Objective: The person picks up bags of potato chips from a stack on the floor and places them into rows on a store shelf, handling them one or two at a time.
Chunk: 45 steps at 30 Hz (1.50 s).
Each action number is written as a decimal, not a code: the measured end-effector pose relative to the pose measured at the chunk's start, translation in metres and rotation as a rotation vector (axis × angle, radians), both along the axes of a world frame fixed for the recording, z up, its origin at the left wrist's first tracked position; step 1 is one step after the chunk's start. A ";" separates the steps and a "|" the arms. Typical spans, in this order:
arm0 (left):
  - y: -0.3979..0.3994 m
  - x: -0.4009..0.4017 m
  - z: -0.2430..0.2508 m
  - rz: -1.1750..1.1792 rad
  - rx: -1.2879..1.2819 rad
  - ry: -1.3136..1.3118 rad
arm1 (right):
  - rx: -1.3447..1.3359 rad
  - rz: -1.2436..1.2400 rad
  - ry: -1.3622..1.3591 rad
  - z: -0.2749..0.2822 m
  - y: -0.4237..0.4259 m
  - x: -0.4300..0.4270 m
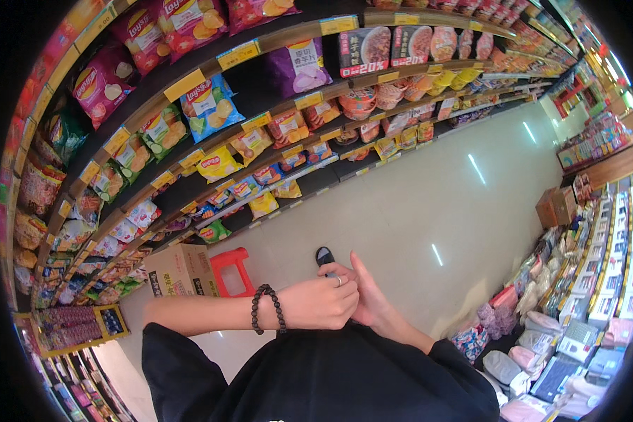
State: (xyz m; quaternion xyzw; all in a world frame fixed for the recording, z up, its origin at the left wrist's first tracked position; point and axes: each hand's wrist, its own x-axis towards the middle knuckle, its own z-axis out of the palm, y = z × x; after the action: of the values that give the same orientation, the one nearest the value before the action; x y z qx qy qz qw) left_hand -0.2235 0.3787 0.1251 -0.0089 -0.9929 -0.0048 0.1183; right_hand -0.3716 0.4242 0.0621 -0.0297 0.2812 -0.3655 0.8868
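My left hand [324, 303] is curled in front of my black shirt [348, 374], a ring on one finger and a dark bead bracelet [255, 310] around the wrist. It rests against my right hand [372, 295], whose thumb points up and away from the fingers. The right fingertips are partly hidden behind the left hand. A small dark patch shows between the hands; whether it is a held thing or something below, I cannot tell. Beyond them, a black slipper [324, 256] on a foot stands on the pale tiled floor [401, 211].
Shelves ahead hold Lay's chip bags [211, 105], boxed meals [364, 51] and instant noodle bowls [357, 103]. A cardboard carton [182, 270] and a red plastic stool [233, 271] stand at the left. Soft slippers [501, 366] and packaged goods line the right, with another carton [556, 207] farther back.
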 end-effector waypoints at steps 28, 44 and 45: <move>-0.053 -0.019 -0.032 0.921 0.466 0.737 | -0.644 -0.076 0.146 0.030 -0.131 0.016; -0.060 -0.025 -0.029 0.956 1.446 1.132 | -1.478 -0.198 0.650 0.035 -0.160 0.012; -0.060 -0.023 -0.029 0.914 1.569 1.161 | -1.477 -0.187 0.651 0.034 -0.162 0.015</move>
State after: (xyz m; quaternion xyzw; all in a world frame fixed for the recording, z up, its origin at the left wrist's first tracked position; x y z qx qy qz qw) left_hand -0.2463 0.3182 0.0965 0.4401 -0.4143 -0.5906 0.5346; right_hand -0.3568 0.2622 0.0958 -0.6885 0.2127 -0.5025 0.4778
